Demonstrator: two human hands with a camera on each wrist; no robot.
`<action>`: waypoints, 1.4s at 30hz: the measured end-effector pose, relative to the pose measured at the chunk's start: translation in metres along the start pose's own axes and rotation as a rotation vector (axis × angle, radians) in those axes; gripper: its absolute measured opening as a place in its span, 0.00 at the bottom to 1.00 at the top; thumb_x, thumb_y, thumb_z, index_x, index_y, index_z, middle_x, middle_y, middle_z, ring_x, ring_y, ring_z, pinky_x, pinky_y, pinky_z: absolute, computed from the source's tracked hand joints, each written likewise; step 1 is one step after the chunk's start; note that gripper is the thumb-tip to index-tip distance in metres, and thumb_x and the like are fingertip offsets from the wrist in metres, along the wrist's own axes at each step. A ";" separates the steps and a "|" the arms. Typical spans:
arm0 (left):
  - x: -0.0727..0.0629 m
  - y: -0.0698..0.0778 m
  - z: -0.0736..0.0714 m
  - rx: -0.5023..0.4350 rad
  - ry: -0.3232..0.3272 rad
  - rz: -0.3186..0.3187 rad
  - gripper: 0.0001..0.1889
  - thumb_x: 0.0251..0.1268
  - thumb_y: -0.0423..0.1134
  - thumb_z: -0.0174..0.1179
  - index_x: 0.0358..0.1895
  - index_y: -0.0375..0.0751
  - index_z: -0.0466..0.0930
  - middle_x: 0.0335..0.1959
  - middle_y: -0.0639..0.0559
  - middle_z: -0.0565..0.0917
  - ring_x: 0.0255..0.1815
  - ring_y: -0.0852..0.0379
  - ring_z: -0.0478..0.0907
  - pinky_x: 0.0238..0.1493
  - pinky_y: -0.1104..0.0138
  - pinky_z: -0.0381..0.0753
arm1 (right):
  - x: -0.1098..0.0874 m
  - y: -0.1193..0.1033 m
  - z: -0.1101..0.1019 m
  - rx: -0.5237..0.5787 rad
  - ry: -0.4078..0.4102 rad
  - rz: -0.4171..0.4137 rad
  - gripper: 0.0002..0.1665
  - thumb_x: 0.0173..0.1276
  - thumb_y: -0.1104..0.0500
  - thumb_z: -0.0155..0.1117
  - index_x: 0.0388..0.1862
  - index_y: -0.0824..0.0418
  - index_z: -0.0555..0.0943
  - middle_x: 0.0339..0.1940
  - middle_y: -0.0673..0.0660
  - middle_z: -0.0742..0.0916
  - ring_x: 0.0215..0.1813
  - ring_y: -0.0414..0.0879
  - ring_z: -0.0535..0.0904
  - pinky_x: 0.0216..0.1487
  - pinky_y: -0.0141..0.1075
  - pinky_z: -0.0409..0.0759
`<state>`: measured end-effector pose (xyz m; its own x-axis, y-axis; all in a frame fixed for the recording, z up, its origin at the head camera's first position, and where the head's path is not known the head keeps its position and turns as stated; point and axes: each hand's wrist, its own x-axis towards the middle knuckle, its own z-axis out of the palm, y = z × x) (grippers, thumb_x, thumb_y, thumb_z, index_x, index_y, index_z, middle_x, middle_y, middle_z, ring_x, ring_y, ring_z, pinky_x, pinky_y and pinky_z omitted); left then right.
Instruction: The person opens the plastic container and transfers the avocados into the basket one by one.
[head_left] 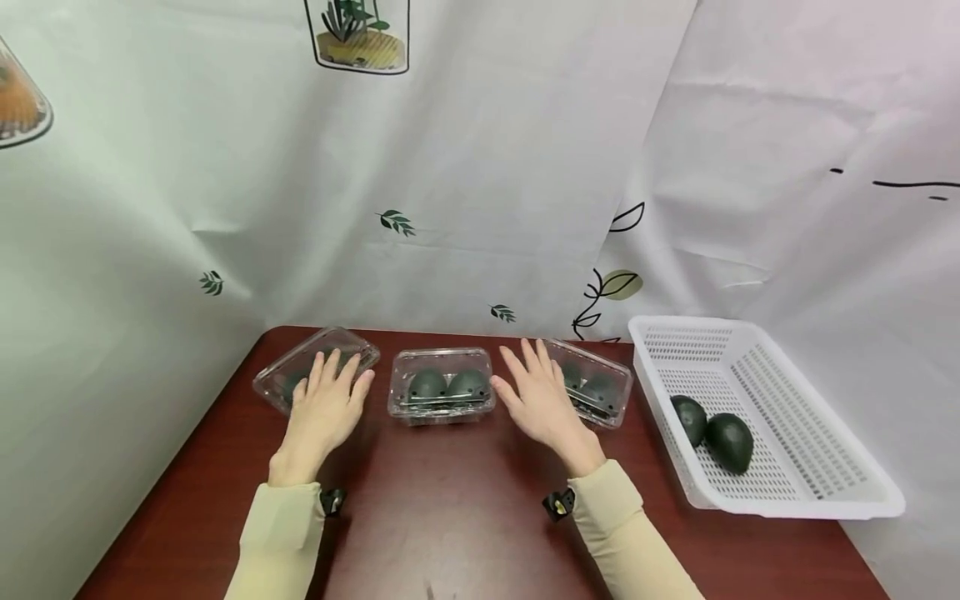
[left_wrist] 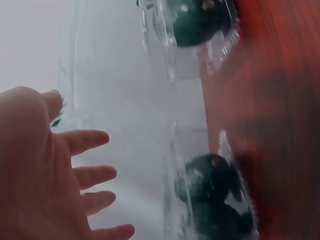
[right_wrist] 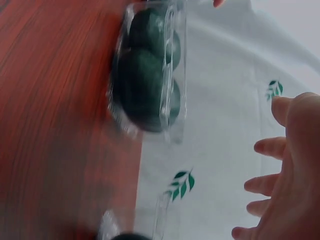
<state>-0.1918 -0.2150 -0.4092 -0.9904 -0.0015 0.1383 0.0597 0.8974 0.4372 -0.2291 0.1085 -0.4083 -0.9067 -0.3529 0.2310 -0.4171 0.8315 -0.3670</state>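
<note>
Both left hand (head_left: 321,417) and right hand (head_left: 546,408): fingers spread, gripping nothing. I see middle avocado clamshell (head_left: 442,402) between them, long axis crosswise, right hand nearer; hands partly mask left clamshell (head_left: 297,363) and right clamshell (head_left: 602,385).

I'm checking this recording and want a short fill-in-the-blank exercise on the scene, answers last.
1. On the table, the white basket stands to the ____ of the clear containers.
2. In that basket lie ____ avocados.
3. The clear containers number ____.
4. The left hand and right hand grip ____.

Missing words: right; two; three; nothing.
</note>
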 end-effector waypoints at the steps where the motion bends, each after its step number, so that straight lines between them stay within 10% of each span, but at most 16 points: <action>1: -0.001 -0.003 0.000 0.002 0.008 -0.009 0.38 0.77 0.63 0.28 0.75 0.37 0.55 0.76 0.31 0.47 0.77 0.35 0.32 0.65 0.33 0.38 | 0.002 -0.003 0.001 0.010 -0.003 -0.009 0.36 0.77 0.37 0.42 0.77 0.51 0.59 0.78 0.63 0.56 0.79 0.58 0.39 0.72 0.60 0.46; 15: -0.008 -0.042 -0.002 -0.040 0.267 -0.132 0.29 0.79 0.54 0.38 0.64 0.31 0.70 0.65 0.29 0.67 0.66 0.28 0.58 0.54 0.35 0.59 | 0.024 -0.046 0.015 0.027 0.002 -0.203 0.33 0.77 0.41 0.49 0.73 0.56 0.66 0.76 0.63 0.61 0.79 0.56 0.44 0.72 0.56 0.50; 25: -0.008 -0.072 0.008 -0.179 0.535 -0.372 0.19 0.77 0.41 0.40 0.57 0.37 0.77 0.58 0.33 0.72 0.55 0.29 0.69 0.48 0.35 0.65 | 0.038 -0.077 0.033 -0.116 0.021 -0.391 0.26 0.75 0.47 0.54 0.66 0.56 0.74 0.71 0.63 0.69 0.74 0.60 0.58 0.67 0.56 0.62; 34: -0.018 -0.103 0.014 -0.466 0.461 -0.628 0.25 0.74 0.45 0.35 0.68 0.34 0.62 0.52 0.32 0.75 0.56 0.28 0.68 0.53 0.38 0.61 | 0.048 -0.113 0.060 -0.219 0.043 -0.534 0.20 0.74 0.49 0.55 0.62 0.51 0.78 0.65 0.58 0.75 0.69 0.54 0.66 0.65 0.49 0.66; 42: -0.011 -0.108 0.022 -0.821 0.441 -0.637 0.15 0.76 0.41 0.38 0.50 0.34 0.70 0.25 0.53 0.74 0.23 0.62 0.76 0.24 0.69 0.73 | 0.054 -0.139 0.076 -0.269 0.046 -0.607 0.19 0.74 0.48 0.54 0.61 0.48 0.78 0.58 0.51 0.78 0.62 0.46 0.69 0.59 0.42 0.69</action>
<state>-0.1898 -0.3023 -0.4772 -0.7486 -0.6572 -0.0882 -0.2159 0.1158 0.9695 -0.2255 -0.0584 -0.4130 -0.5098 -0.7785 0.3661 -0.8173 0.5711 0.0763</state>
